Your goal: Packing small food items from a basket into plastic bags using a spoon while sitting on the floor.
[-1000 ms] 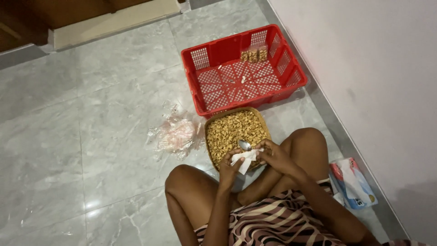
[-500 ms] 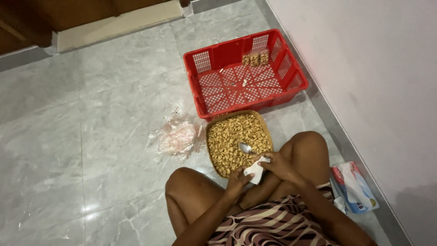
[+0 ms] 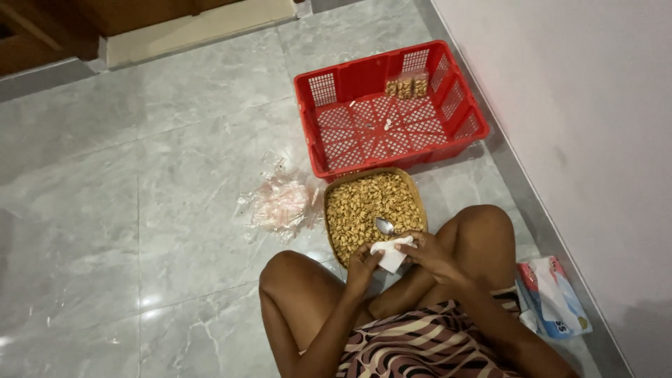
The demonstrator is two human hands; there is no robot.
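Left hand (image 3: 362, 264) and right hand (image 3: 428, 253) both pinching small white packet (image 3: 390, 256), hovering at near rim of nut tray (image 3: 334, 203); spoon (image 3: 384, 225) lying in nuts. Advice: keeping packet mouth open, over tray, catching spills.

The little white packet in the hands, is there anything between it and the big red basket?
Yes. The white packet sits between the left hand and right hand. Between it and the red basket lies the tray of golden snacks, with a spoon resting in it. Nothing else stands between them.
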